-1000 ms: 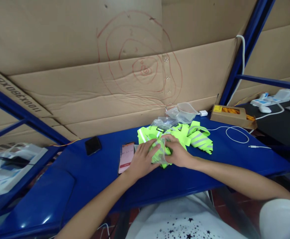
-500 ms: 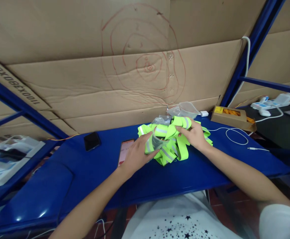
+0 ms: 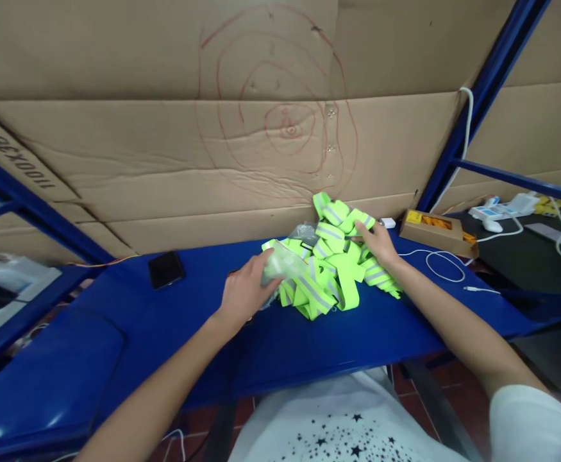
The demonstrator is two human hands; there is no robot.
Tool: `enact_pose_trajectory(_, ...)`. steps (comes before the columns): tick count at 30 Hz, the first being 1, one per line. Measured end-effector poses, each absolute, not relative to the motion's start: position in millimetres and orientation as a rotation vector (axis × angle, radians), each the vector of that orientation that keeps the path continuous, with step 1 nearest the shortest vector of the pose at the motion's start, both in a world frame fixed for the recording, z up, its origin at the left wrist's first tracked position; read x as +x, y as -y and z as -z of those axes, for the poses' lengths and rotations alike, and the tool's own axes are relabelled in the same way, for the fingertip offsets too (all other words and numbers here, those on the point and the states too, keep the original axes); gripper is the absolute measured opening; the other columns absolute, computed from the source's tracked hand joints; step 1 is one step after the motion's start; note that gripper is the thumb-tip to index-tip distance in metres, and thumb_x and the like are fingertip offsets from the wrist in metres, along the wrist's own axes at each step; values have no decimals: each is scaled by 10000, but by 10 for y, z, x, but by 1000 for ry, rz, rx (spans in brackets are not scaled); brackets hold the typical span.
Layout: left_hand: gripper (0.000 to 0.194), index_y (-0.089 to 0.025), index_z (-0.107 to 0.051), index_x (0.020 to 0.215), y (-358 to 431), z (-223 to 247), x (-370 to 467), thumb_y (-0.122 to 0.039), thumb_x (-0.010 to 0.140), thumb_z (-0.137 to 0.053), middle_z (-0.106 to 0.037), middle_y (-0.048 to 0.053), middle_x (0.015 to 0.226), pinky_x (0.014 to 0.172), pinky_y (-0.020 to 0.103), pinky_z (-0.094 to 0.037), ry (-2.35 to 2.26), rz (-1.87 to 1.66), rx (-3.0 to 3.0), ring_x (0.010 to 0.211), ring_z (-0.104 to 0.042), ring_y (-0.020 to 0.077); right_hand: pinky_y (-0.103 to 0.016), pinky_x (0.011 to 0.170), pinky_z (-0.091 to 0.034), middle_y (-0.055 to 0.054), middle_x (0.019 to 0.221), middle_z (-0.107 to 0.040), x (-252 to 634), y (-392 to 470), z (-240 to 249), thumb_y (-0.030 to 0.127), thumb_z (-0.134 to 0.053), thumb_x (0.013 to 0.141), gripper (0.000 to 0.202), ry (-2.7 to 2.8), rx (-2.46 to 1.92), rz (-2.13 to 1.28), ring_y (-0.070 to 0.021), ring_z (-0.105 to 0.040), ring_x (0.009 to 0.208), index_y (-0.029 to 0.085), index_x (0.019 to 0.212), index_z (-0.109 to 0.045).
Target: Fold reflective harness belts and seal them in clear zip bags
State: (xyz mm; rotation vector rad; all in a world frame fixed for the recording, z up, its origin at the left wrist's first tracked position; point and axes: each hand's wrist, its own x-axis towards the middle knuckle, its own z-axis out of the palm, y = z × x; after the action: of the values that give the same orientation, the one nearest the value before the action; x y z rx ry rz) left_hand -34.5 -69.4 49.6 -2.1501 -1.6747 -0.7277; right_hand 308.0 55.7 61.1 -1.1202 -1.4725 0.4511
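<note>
A clear plastic bag (image 3: pixel 276 268) is gripped by the left hand (image 3: pixel 247 287); neon reflective straps (image 3: pixel 331 273), partly hidden by the right hand (image 3: pixel 375 242), are pinched there, hands apart. Blue table (image 3: pixel 174 340) below; cardboard wall (image 3: pixel 165 141) beyond.

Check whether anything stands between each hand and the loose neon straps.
On one side, yes: the clear plastic bag, held in the left hand, sits between that hand and the neon straps. The right hand grips the straps, with nothing visible between.
</note>
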Motion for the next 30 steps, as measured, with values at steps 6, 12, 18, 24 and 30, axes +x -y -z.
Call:
enact_pose_trajectory(6, 596, -206, -526, 1438, 827, -502, -251, -530, 957, -660, -740, 113, 1216, 785, 314, -562, 1377, 842, -2129, 1029, -754, 277, -592, 1211, -373, -177, 1463, -613, 2999, -162, -730, 584, -479, 1024, 530, 1745, -1184, -151, -385, -536, 1408, 174, 1271, -708)
enact_pose_trajectory(12, 611, -216, -509, 1442, 794, -437, -249, -474, 928, -716, -736, 99, 1224, 734, 331, -570, 1389, 804, -2187, 976, -756, 287, -580, 1234, -355, -152, 1698, -290, 2865, 0, -719, 466, -453, 1068, 604, 1890, -1003, 311, -342, -334, 1560, 226, 1614, -364)
enact_pose_trajectory(18, 602, -202, -490, 1457, 761, -432, -260, -432, 941, -699, -719, 131, 1250, 805, 367, -591, 1384, 755, -2297, 1052, -741, 311, -622, 1256, -294, -175, 1705, -275, 2583, 151, -431, 454, -437, 1082, 604, 2463, -819, 158, -356, -264, 1589, 191, 1619, -361)
enact_pose_trajectory(24, 561, -186, -489, 1436, 771, -418, -231, -370, 945, -692, -694, 152, 1304, 920, 412, -598, 1277, 743, -2430, 1144, -713, 319, -636, 1272, -245, -168, 1697, -296, 2567, 152, -337, 391, -488, 1060, 537, 2672, -771, 108, -372, -225, 1598, 129, 1528, -499)
enact_pose_trajectory(30, 603, -170, -444, 1466, 798, -428, -206, -346, 945, -692, -654, 175, 1354, 1018, 441, -569, 1243, 778, -2466, 1236, -662, 321, -599, 1256, -231, -205, 1717, -220, 2568, 204, -418, 411, -522, 1043, 720, 2477, -721, 109, -312, -182, 1618, 152, 1645, -224)
